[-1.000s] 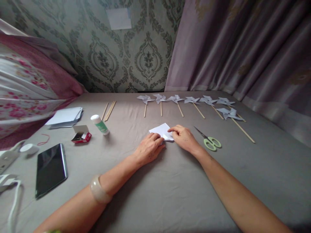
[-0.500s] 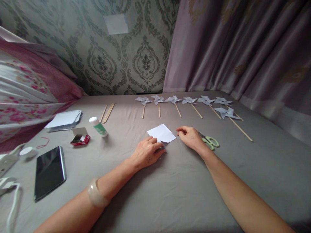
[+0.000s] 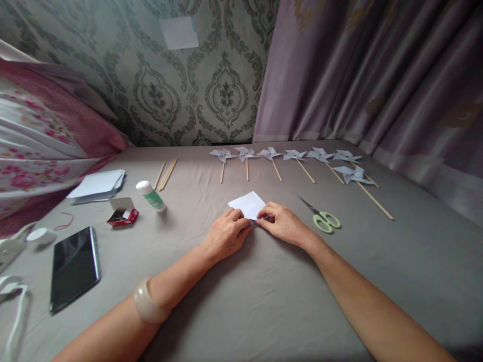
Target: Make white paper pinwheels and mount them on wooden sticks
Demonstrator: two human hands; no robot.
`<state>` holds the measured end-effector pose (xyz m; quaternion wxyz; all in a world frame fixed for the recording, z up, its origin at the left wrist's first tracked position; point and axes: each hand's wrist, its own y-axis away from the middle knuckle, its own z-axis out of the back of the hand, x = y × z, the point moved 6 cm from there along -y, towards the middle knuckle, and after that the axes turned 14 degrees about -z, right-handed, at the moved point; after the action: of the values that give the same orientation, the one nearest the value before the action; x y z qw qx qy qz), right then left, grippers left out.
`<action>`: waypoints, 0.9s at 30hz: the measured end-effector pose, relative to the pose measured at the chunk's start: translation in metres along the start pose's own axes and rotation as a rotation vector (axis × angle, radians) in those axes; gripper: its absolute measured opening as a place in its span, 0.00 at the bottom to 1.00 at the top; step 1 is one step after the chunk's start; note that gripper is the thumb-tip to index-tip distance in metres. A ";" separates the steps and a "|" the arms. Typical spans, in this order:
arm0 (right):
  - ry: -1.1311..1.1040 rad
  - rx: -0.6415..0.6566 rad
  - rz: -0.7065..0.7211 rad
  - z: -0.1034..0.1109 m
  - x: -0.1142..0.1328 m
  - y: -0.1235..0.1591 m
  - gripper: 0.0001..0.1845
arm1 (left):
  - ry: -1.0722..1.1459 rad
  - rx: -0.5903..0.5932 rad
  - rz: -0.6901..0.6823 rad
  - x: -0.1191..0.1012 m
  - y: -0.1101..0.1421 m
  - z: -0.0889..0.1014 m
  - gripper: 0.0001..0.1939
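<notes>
A small white sheet of paper [image 3: 247, 203] lies mid-table between my two hands. My left hand [image 3: 231, 230] is closed on its near left edge, fingers bent over the paper. At the near right edge my right hand [image 3: 279, 221] pinches the sheet between thumb and fingers. The near corner is hidden by the fingers. To the right of my right hand rest scissors [image 3: 323, 221] with green handles, their blades pointing away to the left.
Several white paper pinwheels on sticks [image 3: 296, 155] line the back right. Leftward are loose wooden sticks [image 3: 168, 174], a glue stick [image 3: 151, 196], a small red box [image 3: 124, 215], stacked paper [image 3: 98, 184], a phone [image 3: 75, 269], a white cap [image 3: 41, 236] and a power strip [image 3: 11, 251].
My right hand drew back right from the paper, then returned and pinched its near right edge. My left hand stayed on the sheet. The view shifted slightly.
</notes>
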<state>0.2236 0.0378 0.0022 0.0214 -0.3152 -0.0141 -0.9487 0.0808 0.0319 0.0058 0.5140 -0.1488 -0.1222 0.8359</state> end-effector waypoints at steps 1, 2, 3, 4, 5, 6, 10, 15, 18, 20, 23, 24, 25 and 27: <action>0.006 -0.005 -0.011 -0.001 0.000 -0.001 0.08 | 0.016 -0.024 0.005 0.001 0.000 0.000 0.12; 0.015 -0.011 -0.024 -0.002 0.001 -0.001 0.09 | 0.036 -0.039 0.007 0.002 0.000 0.000 0.11; 0.027 -0.020 -0.042 -0.003 0.001 -0.002 0.10 | 0.057 -0.046 0.010 0.003 0.000 -0.001 0.11; 0.041 -0.035 -0.066 -0.004 0.001 -0.003 0.10 | 0.074 -0.046 0.016 0.005 0.000 -0.002 0.11; 0.056 -0.049 -0.092 -0.004 0.001 -0.004 0.11 | 0.086 -0.045 0.029 0.007 0.000 -0.004 0.11; 0.071 -0.062 -0.117 -0.005 0.001 -0.005 0.11 | 0.093 -0.044 0.043 0.008 0.000 -0.005 0.10; 0.093 -0.098 -0.207 -0.006 -0.001 -0.009 0.11 | 0.103 -0.045 0.086 0.013 -0.001 -0.008 0.09; 0.091 -0.111 -0.287 -0.006 -0.003 -0.013 0.12 | 0.117 -0.026 0.095 0.012 -0.003 -0.008 0.12; 0.102 -0.113 -0.308 -0.006 -0.003 -0.014 0.12 | 0.110 0.000 0.100 0.011 -0.004 -0.009 0.13; 0.101 -0.114 -0.321 -0.006 -0.003 -0.014 0.12 | 0.106 0.005 0.110 0.012 -0.005 -0.009 0.13; 0.098 -0.118 -0.339 -0.006 -0.003 -0.015 0.12 | 0.104 0.007 0.120 0.014 -0.006 -0.011 0.14; 0.099 -0.117 -0.343 -0.006 -0.003 -0.015 0.11 | 0.101 0.014 0.124 0.015 -0.006 -0.011 0.15; 0.100 -0.115 -0.346 -0.006 -0.003 -0.015 0.11 | 0.098 0.025 0.127 0.015 -0.007 -0.011 0.15; 0.104 -0.109 -0.355 -0.006 -0.002 -0.015 0.11 | 0.089 0.053 0.131 0.017 -0.008 -0.011 0.15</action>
<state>0.2204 0.0528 -0.0041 -0.1626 -0.2589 -0.0171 -0.9520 0.0848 0.0511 -0.0035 0.4667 -0.1798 -0.0673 0.8633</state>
